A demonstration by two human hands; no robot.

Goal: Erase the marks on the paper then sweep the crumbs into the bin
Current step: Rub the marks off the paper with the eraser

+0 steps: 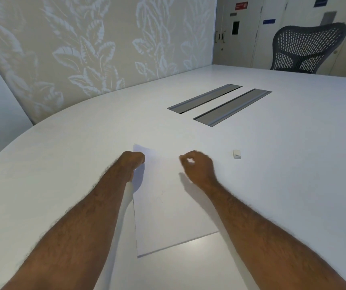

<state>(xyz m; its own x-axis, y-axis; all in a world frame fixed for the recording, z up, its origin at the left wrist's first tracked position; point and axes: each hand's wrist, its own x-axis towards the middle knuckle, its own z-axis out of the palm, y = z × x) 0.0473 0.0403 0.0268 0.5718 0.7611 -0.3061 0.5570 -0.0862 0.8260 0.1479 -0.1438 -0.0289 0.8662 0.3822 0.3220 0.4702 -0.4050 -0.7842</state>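
A white sheet of paper [174,216] lies on the white table in front of me, with faint pencil traces near its middle. My left hand [133,160] is curled round the sheet's far left corner, which is raised and casts a shadow beneath it. My right hand [197,166] hovers at the far right edge of the sheet, thumb and forefinger pinched together on that edge. A small white eraser [236,154] rests on the table to the right of my right hand, apart from it. No bin is in view.
Two grey cable hatches [220,104] are set into the white table [293,164] beyond the paper. A dark mesh office chair [308,49] stands at the far right edge. A leaf-patterned wall runs along the left.
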